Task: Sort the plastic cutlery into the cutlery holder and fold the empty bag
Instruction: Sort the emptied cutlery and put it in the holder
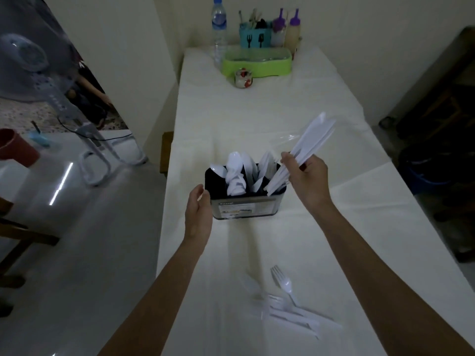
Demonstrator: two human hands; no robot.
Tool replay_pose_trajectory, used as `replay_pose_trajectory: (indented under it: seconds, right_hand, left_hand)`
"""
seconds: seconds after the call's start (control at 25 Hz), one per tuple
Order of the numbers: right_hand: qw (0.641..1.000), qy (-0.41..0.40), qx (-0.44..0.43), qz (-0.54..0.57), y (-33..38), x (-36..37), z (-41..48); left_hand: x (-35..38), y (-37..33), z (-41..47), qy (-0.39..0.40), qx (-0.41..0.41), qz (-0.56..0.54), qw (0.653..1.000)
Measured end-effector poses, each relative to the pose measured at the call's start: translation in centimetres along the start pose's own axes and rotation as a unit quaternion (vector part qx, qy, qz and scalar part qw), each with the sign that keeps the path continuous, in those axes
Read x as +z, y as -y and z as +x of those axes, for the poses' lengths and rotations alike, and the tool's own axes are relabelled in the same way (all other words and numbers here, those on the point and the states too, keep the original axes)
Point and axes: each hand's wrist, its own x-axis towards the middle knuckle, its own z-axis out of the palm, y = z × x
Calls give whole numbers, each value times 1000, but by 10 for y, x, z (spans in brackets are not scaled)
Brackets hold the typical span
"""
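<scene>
Above the cutlery holder [244, 209], a plastic cutlery bundle [315, 136] between right-hand fingers [287, 158].

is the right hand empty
No, the right hand grips a bundle of white cutlery over the cutlery holder.

This looks like the eating corner of a home, or possibly a small eatery; the dim light leaves that open. A long table [257, 119] under a white cloth stands in a corner of plain walls, and its far end holds mealtime things: a water bottle [219, 29], a teal cutlery caddy [255, 37] printed with fork shapes, two purple-capped squeeze bottles [293, 29], a green tray [257, 65] and a small jar [243, 77]. To the left a pedestal fan [24, 65] stands on a glossy pale floor [102, 240].
</scene>
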Motion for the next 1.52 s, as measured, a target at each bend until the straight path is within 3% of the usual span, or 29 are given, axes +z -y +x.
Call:
replay_pose_trajectory:
  seconds: [0.12, 0.24, 0.44, 0.68, 0.8, 0.92, 1.2, 1.52]
  right_hand:
    - [999, -44, -29, -11, 3, 21, 10]
    - [997, -25, -49, -55, -2, 38, 5]
    - [988, 46, -44, -141, -18, 48, -9]
    - [950, 204, -8, -234, 4, 34, 3]
    - [976, 136, -20, -170, 7, 23, -10]
    - [970, 70, -152, -175, -3, 24, -33]
    - [923, 132, -243, -267, -24, 44, -45]
    - [907, 156, -266, -288, -32, 33, -58]
  left_hand:
    - [4, -4, 15, 31, 6, 22, 999]
    - [6, -5, 16, 43, 13, 39, 998]
    - [3, 1, 15, 56, 18, 38, 998]
    - [4, 4, 18, 56, 6, 41, 998]
    - [3, 5, 17, 55, 3, 31, 998]
    - [5, 5, 15, 56, 1, 19, 998]
    - [4, 1, 11, 53, -10, 29, 998]
    - [4, 1, 11, 53, -6, 28, 998]
